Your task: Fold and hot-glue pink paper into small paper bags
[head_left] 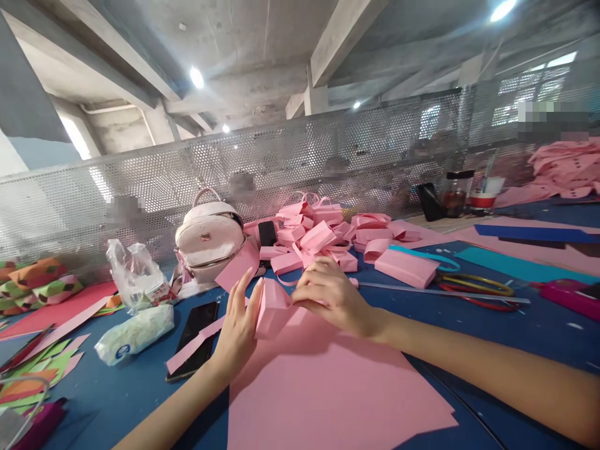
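Observation:
A small folded pink paper box [272,312] stands between my hands, over a large pink paper sheet [337,387]. My left hand [237,328] holds it from the left, fingers long and lying along its side; the thumb is hidden. At its right edge my right hand [330,294] has its fingers bent and pinched on the paper. A pink paper strip [187,353] runs out left of my left hand, across a dark phone [200,328]. Just beyond my hands lies a heap of pink paper bags [319,237], some with looped handles.
A pale backpack [209,234] and a plastic bag [138,275] stand at the back left, before a perforated metal screen [290,147]. Wrapped tissues [135,334] lie at left. On the right are a metal ruler [487,295], yellow-and-red-handled scissors [492,287] and a magenta glue gun [569,297].

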`<state>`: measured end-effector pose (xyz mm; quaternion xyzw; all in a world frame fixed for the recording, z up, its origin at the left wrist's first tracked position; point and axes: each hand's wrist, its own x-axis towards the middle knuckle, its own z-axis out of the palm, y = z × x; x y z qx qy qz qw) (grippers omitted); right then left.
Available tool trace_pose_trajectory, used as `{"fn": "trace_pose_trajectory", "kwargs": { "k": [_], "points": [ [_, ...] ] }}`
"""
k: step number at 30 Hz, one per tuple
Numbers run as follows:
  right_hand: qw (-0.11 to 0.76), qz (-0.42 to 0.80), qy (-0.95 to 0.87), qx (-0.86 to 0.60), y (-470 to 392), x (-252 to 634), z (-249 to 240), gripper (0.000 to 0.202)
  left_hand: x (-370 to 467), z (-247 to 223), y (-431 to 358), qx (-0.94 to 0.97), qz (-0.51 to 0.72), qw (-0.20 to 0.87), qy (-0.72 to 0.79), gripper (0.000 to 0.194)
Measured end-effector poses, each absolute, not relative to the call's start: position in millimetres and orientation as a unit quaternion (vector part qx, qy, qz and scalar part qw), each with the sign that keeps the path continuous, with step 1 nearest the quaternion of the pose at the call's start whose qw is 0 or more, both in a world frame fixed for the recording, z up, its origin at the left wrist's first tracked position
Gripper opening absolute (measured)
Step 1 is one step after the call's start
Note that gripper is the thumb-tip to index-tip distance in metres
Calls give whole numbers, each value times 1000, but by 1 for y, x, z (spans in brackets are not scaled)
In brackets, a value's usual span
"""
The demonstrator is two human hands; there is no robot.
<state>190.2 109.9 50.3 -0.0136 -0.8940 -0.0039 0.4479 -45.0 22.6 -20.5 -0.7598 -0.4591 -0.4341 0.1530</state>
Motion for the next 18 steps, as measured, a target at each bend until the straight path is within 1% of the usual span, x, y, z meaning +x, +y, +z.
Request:
{"fn": "trace_pose_trajectory", "kwargs": {
  "k": [2, 4, 5, 7, 9, 10, 11, 15, 18],
  "points": [
    [442, -69, -894, -10, 109, 191, 49, 20, -47, -21, 27, -753, -449, 91, -472, 95],
    [436, -115, -892, -8, 109, 192, 47, 26, -51, -21, 30, -739, -476, 36, -475, 89],
    [437, -133, -890, -9, 109, 192, 46, 28, -53, -21, 32, -727, -494, 11, -477, 82],
    [442, -161, -882, -12, 110, 191, 44, 31, -57, -18, 32, -695, -532, -33, -482, 63],
    [444, -196, -874, -10, 112, 191, 41, 30, -59, -13, 30, -662, -565, -71, -488, 42],
    [441, -216, -871, -7, 113, 190, 40, 28, -59, -10, 28, -647, -578, -87, -489, 36],
    [433, -236, -870, -4, 114, 190, 38, 27, -57, -8, 26, -635, -590, -101, -488, 35],
    [390, -280, -877, 5, 113, 188, 32, 25, -48, 0, 17, -632, -591, -157, -475, 43],
    [378, -261, -888, 0, 111, 187, 30, 26, -41, 3, 12, -654, -547, -205, -481, 38]
  ]
}}
